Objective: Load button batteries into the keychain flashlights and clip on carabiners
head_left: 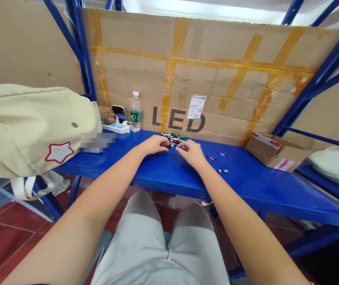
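Far across the blue shelf (pixel 246 186), my left hand (pixel 156 144) and right hand (pixel 191 152) pick at the cylinder pile (pixel 174 139), fingers curled; can't tell what's pinched. Needs fine fingertips.

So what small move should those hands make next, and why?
Probably pinch one piece free from the pile with the right hand while the left hand steadies the rest: both hands' fingertips are at the heap's near edge, and two purple pieces lie apart on the blue shelf.
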`<act>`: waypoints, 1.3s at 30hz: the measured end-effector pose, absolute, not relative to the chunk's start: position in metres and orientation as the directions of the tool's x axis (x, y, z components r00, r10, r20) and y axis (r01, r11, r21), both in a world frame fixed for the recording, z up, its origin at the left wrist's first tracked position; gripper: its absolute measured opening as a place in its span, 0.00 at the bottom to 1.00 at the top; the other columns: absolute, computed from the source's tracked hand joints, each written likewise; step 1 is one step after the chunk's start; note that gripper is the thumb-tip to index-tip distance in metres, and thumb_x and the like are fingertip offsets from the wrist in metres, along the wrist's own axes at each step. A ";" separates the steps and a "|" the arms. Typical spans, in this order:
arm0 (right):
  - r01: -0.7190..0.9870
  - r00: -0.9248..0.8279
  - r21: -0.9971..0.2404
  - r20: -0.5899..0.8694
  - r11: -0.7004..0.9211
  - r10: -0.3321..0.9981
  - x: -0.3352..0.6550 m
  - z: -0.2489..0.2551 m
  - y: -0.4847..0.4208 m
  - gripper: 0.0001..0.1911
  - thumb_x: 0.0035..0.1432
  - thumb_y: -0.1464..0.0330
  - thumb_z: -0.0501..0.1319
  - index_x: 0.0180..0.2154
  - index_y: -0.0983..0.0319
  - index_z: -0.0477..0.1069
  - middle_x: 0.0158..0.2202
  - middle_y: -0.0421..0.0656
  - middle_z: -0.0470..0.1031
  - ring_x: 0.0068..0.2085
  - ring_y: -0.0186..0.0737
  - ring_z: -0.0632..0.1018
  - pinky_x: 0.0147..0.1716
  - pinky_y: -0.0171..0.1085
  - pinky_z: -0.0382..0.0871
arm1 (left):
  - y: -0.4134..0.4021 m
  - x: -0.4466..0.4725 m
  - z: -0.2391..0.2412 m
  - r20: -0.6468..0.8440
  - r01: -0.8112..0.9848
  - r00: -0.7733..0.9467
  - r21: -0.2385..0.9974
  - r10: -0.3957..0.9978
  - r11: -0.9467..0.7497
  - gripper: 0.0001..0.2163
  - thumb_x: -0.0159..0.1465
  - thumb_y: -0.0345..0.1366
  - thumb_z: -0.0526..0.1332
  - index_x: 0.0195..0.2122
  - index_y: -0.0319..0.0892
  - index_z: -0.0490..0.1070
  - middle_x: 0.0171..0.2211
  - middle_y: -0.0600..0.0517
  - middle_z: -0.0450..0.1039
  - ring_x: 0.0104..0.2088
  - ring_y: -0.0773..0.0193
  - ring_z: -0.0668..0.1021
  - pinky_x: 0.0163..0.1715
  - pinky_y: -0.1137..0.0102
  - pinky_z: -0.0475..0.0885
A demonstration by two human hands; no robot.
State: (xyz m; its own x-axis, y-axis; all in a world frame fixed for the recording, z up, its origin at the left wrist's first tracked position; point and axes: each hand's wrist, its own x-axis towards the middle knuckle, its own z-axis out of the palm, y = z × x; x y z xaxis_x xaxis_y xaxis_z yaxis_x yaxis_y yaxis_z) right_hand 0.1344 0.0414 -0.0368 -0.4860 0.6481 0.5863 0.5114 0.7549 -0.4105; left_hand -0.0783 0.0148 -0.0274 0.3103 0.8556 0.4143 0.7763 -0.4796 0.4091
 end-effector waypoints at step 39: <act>0.858 -0.356 -0.243 0.353 0.452 0.865 0.164 -0.030 0.069 0.07 0.54 0.69 0.62 0.34 0.59 0.80 0.38 0.47 0.78 0.41 0.45 0.77 0.41 0.40 0.68 | 0.009 -0.074 -0.025 0.338 0.792 0.305 0.430 0.890 -0.434 0.10 0.55 0.36 0.67 0.38 0.39 0.75 0.37 0.50 0.79 0.39 0.61 0.79 0.41 0.69 0.72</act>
State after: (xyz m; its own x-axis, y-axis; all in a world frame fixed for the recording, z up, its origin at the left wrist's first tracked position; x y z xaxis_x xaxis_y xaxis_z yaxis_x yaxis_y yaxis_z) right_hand 0.1635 0.0692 -0.0303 -0.3560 0.8653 0.3528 0.8581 0.4522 -0.2432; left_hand -0.0743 0.0092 -0.0246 0.3048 0.8904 0.3380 0.7916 -0.4342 0.4300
